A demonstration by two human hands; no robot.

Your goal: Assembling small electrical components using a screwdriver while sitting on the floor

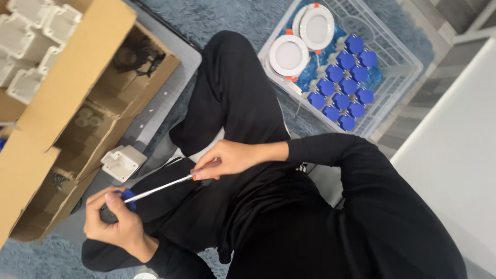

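- The left hand (116,222) is closed around a small blue part (126,199), low at the near left, just beside the open cardboard box (67,103).
- The right hand (227,157) grips the handle of a screwdriver (160,187). The metal shaft runs left and down, and its tip meets the blue part.
- Both hands work above the person's lap, over black trousers.
- Handling judgement: the blue part looks like light, rigid plastic and is small enough to slip. Hold it by its sides, leaving the top face open to the tip.
- The screwdriver is stiff and slender. Grasp it at the handle.
- A white plastic crate (408,67) at the far right holds matching blue caps (343,85) and round white light fittings (302,41).
- A white block (123,163) lies beside the box.
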